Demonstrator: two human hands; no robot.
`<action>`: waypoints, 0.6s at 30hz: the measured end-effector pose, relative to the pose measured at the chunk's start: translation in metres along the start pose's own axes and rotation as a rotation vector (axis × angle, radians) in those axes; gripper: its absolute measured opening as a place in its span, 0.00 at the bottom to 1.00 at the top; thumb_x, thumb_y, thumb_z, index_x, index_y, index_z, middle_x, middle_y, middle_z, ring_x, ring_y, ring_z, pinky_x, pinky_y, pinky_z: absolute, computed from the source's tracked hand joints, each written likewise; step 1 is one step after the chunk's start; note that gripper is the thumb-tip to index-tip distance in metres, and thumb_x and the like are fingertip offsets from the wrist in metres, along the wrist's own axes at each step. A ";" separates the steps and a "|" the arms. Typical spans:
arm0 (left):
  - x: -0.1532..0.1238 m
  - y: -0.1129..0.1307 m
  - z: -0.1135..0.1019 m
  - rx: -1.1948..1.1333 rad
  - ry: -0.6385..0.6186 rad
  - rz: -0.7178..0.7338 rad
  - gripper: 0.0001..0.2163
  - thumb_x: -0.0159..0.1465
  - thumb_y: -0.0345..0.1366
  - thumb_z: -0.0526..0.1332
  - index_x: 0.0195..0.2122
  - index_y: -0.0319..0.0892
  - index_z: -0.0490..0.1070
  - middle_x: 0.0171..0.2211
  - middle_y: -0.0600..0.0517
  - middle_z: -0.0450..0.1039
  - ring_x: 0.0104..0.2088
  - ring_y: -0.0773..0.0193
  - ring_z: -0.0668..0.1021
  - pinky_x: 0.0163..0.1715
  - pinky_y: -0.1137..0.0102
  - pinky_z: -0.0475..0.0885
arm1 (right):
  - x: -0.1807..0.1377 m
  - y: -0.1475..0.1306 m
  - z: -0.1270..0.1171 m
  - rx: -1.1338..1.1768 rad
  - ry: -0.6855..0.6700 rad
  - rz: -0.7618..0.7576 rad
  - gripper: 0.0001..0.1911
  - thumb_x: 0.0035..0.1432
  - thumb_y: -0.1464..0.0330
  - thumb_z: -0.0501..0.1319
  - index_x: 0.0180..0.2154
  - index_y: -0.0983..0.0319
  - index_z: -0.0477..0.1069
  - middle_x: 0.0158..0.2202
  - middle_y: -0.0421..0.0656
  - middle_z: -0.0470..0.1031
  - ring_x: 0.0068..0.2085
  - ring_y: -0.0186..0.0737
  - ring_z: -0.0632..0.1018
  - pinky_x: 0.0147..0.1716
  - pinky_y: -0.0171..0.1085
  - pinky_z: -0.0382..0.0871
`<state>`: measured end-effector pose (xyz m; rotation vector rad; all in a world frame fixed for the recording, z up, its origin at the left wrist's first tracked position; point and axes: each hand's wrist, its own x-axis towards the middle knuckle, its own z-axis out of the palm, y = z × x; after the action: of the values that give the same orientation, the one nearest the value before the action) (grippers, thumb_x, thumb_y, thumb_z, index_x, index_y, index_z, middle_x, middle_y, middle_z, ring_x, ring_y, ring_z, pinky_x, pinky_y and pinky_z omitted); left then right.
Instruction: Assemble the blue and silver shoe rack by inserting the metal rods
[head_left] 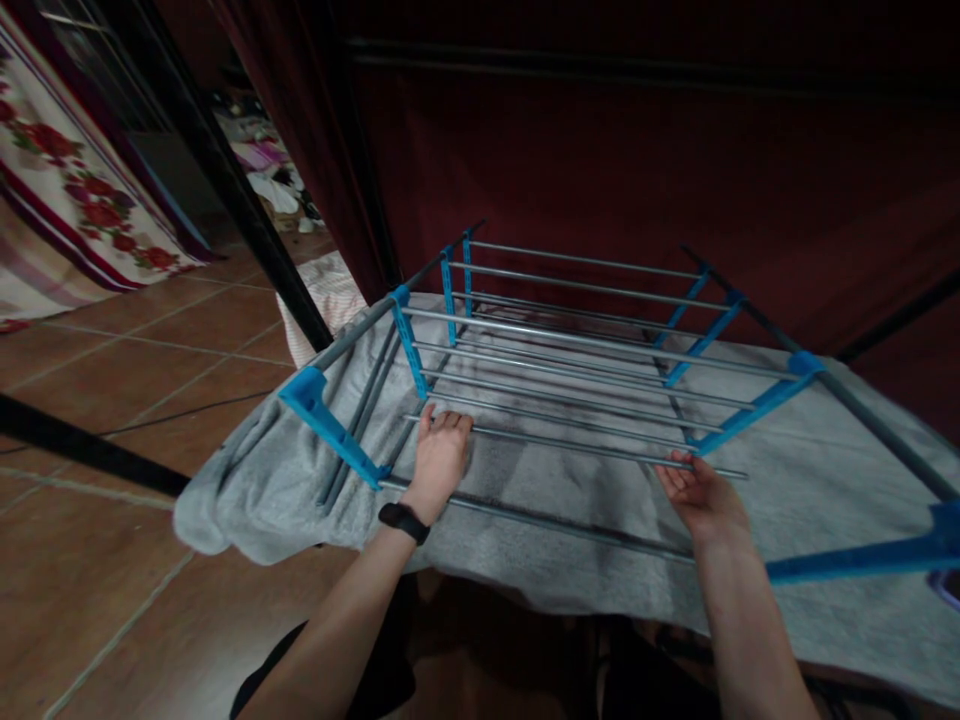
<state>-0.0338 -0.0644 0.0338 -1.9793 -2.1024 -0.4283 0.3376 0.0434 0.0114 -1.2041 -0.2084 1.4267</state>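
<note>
A drying rack (585, 345) of grey metal bars with blue plastic brackets stands in front of me. A grey towel (810, 480) is spread beneath its bars and hangs over the near edge. My left hand (441, 455), with a black band on the wrist, curls its fingers over one of the near bars. My right hand (701, 490) is palm up, its fingers hooked round the end of a loose-looking bar by a blue bracket (750, 405).
A dark red curtain (675, 170) hangs right behind the rack. Brown tiled floor (112, 400) lies to the left, crossed by a black pole (82, 445). A floral cloth (75, 190) hangs at far left. Clutter sits in the doorway beyond.
</note>
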 end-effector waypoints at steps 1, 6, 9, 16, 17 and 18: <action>0.000 0.002 0.001 -0.012 -0.034 0.022 0.12 0.64 0.25 0.50 0.41 0.42 0.72 0.38 0.45 0.75 0.45 0.54 0.74 0.58 0.55 0.58 | 0.000 0.000 0.000 0.003 -0.003 0.006 0.09 0.60 0.76 0.53 0.28 0.62 0.65 0.29 0.39 0.72 0.33 0.33 0.78 0.35 0.37 0.79; 0.001 0.004 0.004 -0.078 -0.165 0.117 0.14 0.64 0.24 0.50 0.44 0.41 0.72 0.40 0.45 0.76 0.43 0.56 0.75 0.46 0.62 0.66 | 0.002 0.002 -0.002 -0.001 -0.008 0.004 0.07 0.58 0.76 0.53 0.29 0.62 0.66 0.30 0.40 0.72 0.34 0.33 0.78 0.35 0.37 0.80; 0.001 0.005 0.002 -0.116 -0.185 0.178 0.16 0.63 0.22 0.50 0.47 0.42 0.71 0.42 0.46 0.75 0.43 0.57 0.76 0.46 0.63 0.66 | 0.005 0.003 -0.005 -0.007 -0.019 -0.002 0.07 0.57 0.76 0.54 0.30 0.61 0.67 0.31 0.40 0.73 0.35 0.34 0.78 0.36 0.37 0.79; 0.000 0.013 0.003 -0.134 -0.237 0.235 0.17 0.62 0.22 0.51 0.48 0.43 0.71 0.42 0.46 0.75 0.43 0.59 0.76 0.48 0.63 0.67 | 0.010 0.003 -0.009 -0.008 -0.055 0.051 0.09 0.54 0.79 0.53 0.30 0.61 0.67 0.32 0.42 0.74 0.35 0.35 0.78 0.37 0.39 0.79; -0.001 0.013 0.005 -0.129 -0.231 0.243 0.17 0.63 0.22 0.51 0.49 0.43 0.71 0.43 0.46 0.75 0.43 0.59 0.76 0.49 0.63 0.67 | 0.010 0.003 -0.009 -0.007 -0.058 0.055 0.09 0.53 0.79 0.53 0.30 0.62 0.67 0.32 0.42 0.75 0.35 0.35 0.78 0.37 0.39 0.80; -0.001 0.013 0.007 -0.124 -0.224 0.252 0.17 0.63 0.23 0.51 0.50 0.43 0.70 0.43 0.46 0.75 0.43 0.59 0.76 0.49 0.63 0.67 | 0.009 0.003 -0.008 -0.008 -0.057 0.058 0.09 0.53 0.80 0.52 0.30 0.62 0.67 0.32 0.42 0.75 0.35 0.35 0.78 0.37 0.39 0.80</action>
<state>-0.0203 -0.0623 0.0279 -2.4277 -1.9502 -0.3089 0.3442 0.0459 0.0010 -1.1847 -0.2204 1.5131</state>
